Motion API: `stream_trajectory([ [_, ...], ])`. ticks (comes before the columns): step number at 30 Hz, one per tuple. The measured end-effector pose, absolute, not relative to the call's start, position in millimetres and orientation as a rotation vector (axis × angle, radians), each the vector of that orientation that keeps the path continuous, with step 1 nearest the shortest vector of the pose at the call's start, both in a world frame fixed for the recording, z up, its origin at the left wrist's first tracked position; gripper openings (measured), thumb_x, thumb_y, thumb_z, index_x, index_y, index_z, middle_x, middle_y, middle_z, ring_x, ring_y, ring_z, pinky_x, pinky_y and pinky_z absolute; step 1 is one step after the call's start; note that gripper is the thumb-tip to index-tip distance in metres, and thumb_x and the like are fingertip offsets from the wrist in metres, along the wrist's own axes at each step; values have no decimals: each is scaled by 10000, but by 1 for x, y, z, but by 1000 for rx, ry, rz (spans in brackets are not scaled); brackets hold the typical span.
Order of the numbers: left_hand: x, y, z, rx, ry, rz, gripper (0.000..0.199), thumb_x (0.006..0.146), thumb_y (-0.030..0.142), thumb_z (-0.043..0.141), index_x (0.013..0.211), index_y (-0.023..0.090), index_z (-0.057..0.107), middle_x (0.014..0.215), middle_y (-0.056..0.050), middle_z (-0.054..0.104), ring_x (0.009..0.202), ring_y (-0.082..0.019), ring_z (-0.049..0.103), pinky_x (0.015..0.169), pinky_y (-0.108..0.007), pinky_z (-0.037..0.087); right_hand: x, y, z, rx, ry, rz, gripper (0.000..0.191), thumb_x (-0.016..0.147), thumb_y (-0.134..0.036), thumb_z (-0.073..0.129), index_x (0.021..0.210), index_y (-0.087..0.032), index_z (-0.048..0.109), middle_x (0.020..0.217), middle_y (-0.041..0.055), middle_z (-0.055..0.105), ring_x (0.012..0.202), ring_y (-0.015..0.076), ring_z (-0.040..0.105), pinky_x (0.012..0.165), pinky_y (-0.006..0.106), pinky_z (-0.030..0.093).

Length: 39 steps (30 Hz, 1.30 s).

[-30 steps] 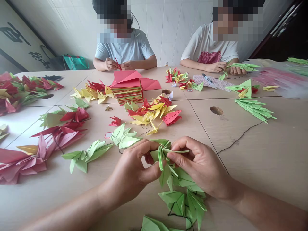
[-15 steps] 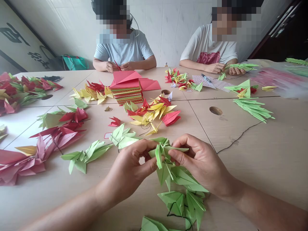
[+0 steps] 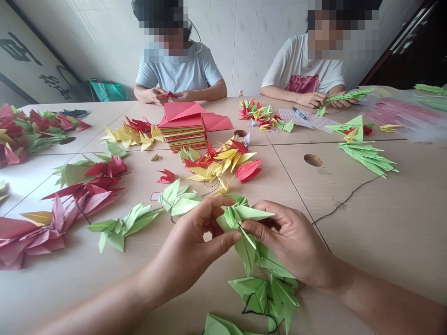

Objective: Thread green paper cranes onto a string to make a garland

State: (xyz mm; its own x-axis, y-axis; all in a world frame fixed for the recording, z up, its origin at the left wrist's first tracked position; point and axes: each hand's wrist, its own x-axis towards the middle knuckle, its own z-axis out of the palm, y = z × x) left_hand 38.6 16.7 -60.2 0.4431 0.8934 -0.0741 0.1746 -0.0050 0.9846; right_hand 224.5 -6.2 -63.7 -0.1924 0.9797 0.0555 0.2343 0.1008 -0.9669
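Our bare left hand [image 3: 188,246] and bare right hand [image 3: 289,237] rise close together near the bottom of the view, palms turned inward toward each other. The left thumb [image 3: 226,242] reaches across beneath the curled left fingers [image 3: 216,202], forming a pinch. The right fingers [image 3: 260,228] curve inward in a matching pinch from the other side. Our left forearm [image 3: 94,298] and right forearm [image 3: 387,302] slant in from the lower corners, both bare, with the wrists gently bent.
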Motion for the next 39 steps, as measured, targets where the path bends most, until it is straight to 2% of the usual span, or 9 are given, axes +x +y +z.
stream_trajectory([
  [4,40,13,-60,1596,1078,754,318,791,243,660,1088,248,548,854,4,610,726,-136,560,583,-230,463,223,-8,-62,-1269,-1621,1099,264,904,-309,591,687,-184,508,620,-56,409,554,83,367,473,185,317],
  [11,41,12,-59,1657,1181,687,279,776,248,607,1051,242,559,897,-27,638,803,-183,583,598,-263,461,223,-7,-62,-1266,-1774,866,282,911,-300,589,663,-190,512,623,-40,449,568,102,428,512,205,360],
  [18,40,12,-58,1773,1258,674,274,772,259,581,1044,227,578,816,-9,619,658,-141,520,588,-264,430,227,-5,-67,-1199,-1878,706,189,923,-243,590,742,-192,572,680,-14,549,619,119,521,563,216,409],
  [25,39,12,-59,1713,1239,651,295,784,281,597,1077,248,585,695,22,533,663,-158,522,583,-268,429,228,-4,-71,-1136,-2013,462,238,963,-254,531,737,-182,549,663,3,539,588,119,503,545,227,403],
  [29,40,13,-57,1689,1228,622,313,792,292,600,1098,229,590,751,6,591,571,-120,458,532,-251,401,228,-5,-75,-1081,-2071,313,228,968,-228,505,756,-169,562,665,16,528,548,109,460,485,226,368],
  [39,42,11,-52,1697,1246,608,327,751,213,585,1075,216,631,647,40,529,554,-106,429,514,-216,376,226,-5,-73,-1050,-2075,209,263,931,-178,517,675,-195,460,612,-29,423,480,84,349,438,224,308],
])
